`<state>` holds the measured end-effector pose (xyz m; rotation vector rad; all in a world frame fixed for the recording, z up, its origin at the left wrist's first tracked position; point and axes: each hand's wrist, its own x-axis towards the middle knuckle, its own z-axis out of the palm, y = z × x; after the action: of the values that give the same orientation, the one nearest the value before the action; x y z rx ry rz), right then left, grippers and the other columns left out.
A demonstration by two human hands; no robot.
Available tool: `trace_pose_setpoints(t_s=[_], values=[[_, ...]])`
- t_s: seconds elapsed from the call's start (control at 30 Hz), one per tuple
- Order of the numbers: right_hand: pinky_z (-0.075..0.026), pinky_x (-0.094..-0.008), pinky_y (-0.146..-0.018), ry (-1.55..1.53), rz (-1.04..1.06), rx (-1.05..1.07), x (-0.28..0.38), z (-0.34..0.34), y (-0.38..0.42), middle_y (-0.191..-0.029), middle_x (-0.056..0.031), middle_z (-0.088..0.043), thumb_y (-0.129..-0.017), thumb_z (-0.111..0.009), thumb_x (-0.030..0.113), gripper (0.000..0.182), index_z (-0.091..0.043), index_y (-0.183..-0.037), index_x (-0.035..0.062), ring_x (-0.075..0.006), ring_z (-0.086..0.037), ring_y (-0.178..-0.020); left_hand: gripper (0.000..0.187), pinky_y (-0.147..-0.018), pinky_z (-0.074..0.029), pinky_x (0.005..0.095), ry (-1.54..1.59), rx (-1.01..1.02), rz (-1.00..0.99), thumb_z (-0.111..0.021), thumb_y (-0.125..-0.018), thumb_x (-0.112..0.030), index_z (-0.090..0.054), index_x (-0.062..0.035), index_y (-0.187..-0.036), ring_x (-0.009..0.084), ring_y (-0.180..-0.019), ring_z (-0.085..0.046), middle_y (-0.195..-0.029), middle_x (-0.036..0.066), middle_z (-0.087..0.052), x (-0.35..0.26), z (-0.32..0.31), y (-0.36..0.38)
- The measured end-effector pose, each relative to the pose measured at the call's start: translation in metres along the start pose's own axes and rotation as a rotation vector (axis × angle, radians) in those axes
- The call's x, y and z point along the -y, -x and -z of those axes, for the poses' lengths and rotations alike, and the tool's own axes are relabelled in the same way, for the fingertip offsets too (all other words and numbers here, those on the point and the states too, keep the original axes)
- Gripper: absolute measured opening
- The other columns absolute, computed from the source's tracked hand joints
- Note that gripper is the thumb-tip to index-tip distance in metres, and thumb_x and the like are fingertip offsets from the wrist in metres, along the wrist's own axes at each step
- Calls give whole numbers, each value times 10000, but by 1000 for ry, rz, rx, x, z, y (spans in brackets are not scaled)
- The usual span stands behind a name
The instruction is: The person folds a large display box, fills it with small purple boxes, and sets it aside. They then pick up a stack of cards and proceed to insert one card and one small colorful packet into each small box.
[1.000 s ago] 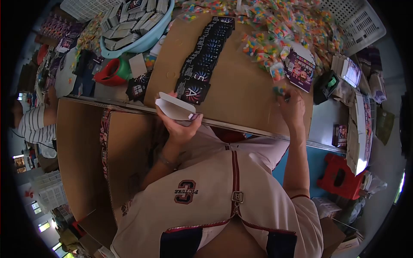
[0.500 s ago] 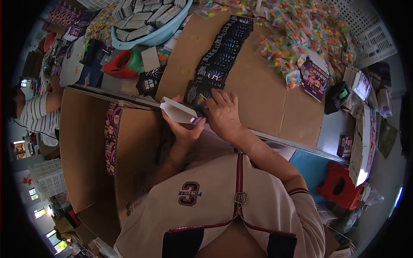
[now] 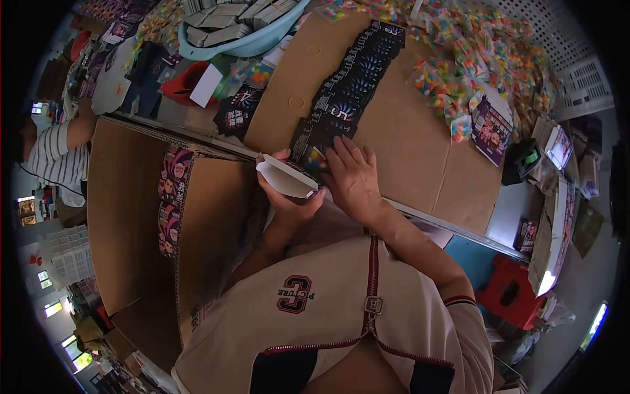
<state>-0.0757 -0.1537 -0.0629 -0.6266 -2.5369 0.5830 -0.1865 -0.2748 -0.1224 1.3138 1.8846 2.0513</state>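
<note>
A small carton box, white inside and dark printed outside, is held with its mouth tilted up in my left hand. My right hand is just beside it, fingers bent over the near end of a row of black printed cards. A small clear packet of coloured candy shows by its thumb and fingertips, seemingly pinched there; the hand partly hides it. The overlapping cards run away from me over a flat cardboard sheet.
Many candy packets are heaped at the back right, near a purple printed box. A blue basin of stacked packs stands at the back left. A large open carton is to my left. Beyond it is a person in a striped shirt.
Both hands have come slightly nearer my body, with the box and the candy packet. The box mouth is turned more toward me. The whole view has shifted a little.
</note>
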Motion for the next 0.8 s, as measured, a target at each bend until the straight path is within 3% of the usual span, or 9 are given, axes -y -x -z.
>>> trace_pose_setpoints(t_s=[0.07,0.2,0.27,0.4,0.57,0.7,0.8], values=[[-349,-533,-1002,138,83,21,-3,-7,6,-1284,-210,-564,-764,-720,148,499,-576,-1222,11,-354,-501,-1235,1226,-1062,-326,456,-9,9,7,-834,-595,-110,26,20,-1460,318,-1216,-423,-1359,227,-364,1,1,1],[-372,-493,-984,164,133,17,-1,-2,2,-1277,-200,-569,-750,-718,120,494,-582,-1212,11,-348,-522,-1193,1232,-1074,-314,465,-6,39,44,-842,-597,-119,37,4,-1452,322,-1234,-414,-1378,228,-340,2,3,4],[-396,-456,-939,-61,68,19,0,4,-4,-1227,-186,-591,-736,-719,102,502,-583,-1211,11,-340,-549,-1116,1221,-1086,-298,471,23,28,74,-841,-602,-125,31,3,-1446,327,-1252,-401,-1384,229,-333,3,2,7],[-409,-425,-890,-198,-26,42,3,-5,-6,-1184,-166,-598,-722,-722,90,504,-591,-1203,13,-323,-554,-1057,1172,-1123,-242,485,5,27,32,-842,-611,-144,-21,9,-1434,338,-1299,-368,-1393,233,-327,1,3,4],[-392,-434,-890,41,-130,-5,4,-2,-6,-1234,-154,-551,-708,-763,135,532,-600,-1201,19,-331,-517,-1092,1095,-1095,-291,464,32,32,34,-834,-601,-125,-97,2,-1401,319,-1262,-389,-1365,223,-339,-3,3,2],[-376,-447,-909,24,-115,17,2,2,5,-1306,-165,-503,-695,-790,179,536,-617,-1178,25,-344,-491,-1136,1092,-1063,-335,440,97,-9,25,-832,-588,-108,-96,-12,-1390,288,-1231,-398,-1372,205,-323,4,-1,5],[-332,-478,-986,23,-155,44,1,7,3,-1414,-208,-391,-689,-798,210,554,-615,-1180,29,-371,-419,-1239,1107,-1074,-315,445,121,13,98,-830,-588,-108,-82,-11,-1398,290,-1236,-392,-1369,203,-326,-1,1,7]])
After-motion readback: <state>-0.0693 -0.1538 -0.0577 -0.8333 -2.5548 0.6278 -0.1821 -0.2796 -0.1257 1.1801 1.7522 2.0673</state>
